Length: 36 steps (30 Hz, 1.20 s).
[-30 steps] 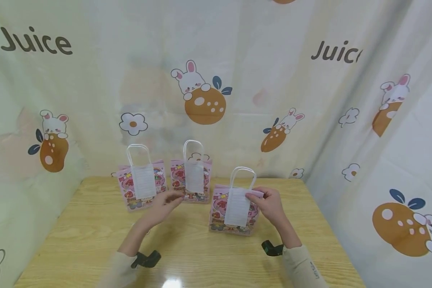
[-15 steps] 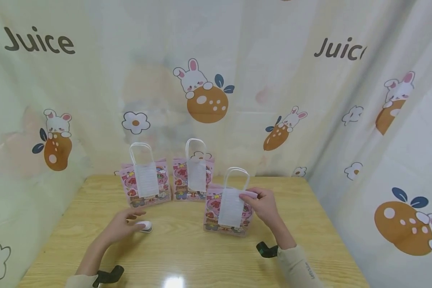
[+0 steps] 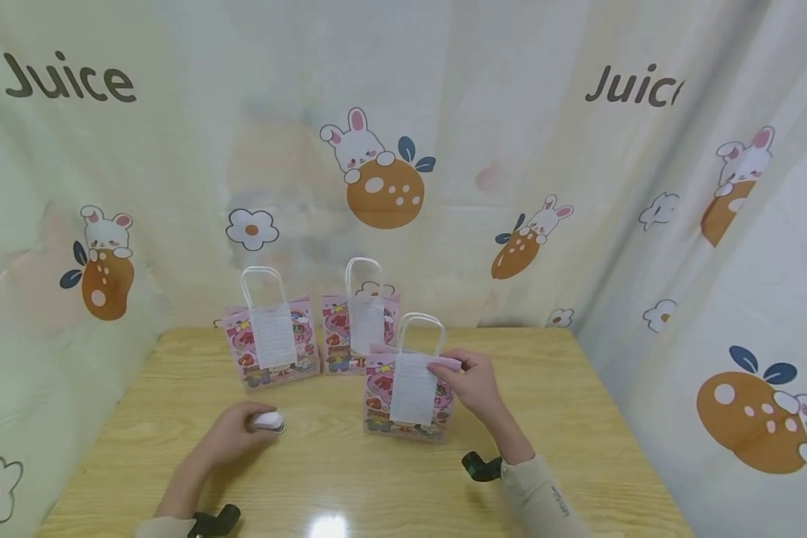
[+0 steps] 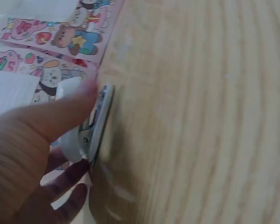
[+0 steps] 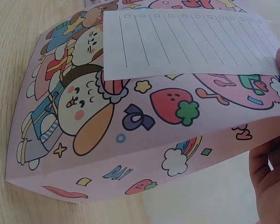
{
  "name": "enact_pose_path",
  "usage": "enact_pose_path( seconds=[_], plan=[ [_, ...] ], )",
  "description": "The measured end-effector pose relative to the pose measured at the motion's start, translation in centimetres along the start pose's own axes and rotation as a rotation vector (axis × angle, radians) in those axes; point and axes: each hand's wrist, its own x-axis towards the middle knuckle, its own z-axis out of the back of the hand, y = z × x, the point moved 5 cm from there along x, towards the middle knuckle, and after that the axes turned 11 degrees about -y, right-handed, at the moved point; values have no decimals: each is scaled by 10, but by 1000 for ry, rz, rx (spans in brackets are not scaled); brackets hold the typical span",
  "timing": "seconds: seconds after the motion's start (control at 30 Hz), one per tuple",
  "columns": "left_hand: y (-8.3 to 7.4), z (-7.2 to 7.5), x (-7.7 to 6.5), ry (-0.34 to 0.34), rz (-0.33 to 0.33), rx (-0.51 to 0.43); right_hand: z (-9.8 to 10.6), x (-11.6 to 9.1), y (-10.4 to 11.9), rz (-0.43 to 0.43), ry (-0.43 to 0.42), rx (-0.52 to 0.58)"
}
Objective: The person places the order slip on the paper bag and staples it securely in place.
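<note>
My left hand (image 3: 231, 437) is at the left of the table, thumb and fingers around a small white stapler (image 3: 267, 421). In the left wrist view the stapler (image 4: 101, 123) stands on its side, its metal underside facing the bare wood. My right hand (image 3: 472, 379) pinches the top right edge of a pink cartoon-print paper gift bag (image 3: 378, 396) with white handles. A white lined paper slip (image 3: 413, 388) lies against the bag's front, the right thumb over its upper corner. In the right wrist view, ruled lines and small boxes show on the slip (image 5: 186, 44).
Two similar gift bags stand at the back: one bag (image 3: 242, 344) at the left, another bag (image 3: 336, 336) in the middle, partly overlapped by the held bag. Each bears a white slip. A printed curtain (image 3: 444, 187) hangs behind the wooden table (image 3: 350, 478).
My left hand has moved from near the rear bags down to the stapler and taken hold of it. My right hand has shifted the front bag to the left.
</note>
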Motion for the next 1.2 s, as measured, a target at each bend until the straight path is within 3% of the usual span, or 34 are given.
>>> enact_pose_path(
  seconds=[0.17, 0.43, 0.63, 0.83, 1.07, 1.2],
  plan=[
    [-3, 0, -1, -5, 39, 4, -2, 0, 1, -7, 21, 15],
    [-25, 4, -11, 6, 55, -124, -4, 1, 1, -24, 12, 14],
    [-58, 5, -19, 67, 60, -209, -8, 1, 1, -35, 20, 5],
    [-100, 9, -11, 35, -33, -262, -14, 2, 0, -7, 27, 29],
    [-121, 3, -3, -10, 50, -448, -18, 2, -1, 6, 37, 43],
    [-138, -3, -2, -11, 19, -546, -18, 3, 1, 12, 36, 29]
  ],
)
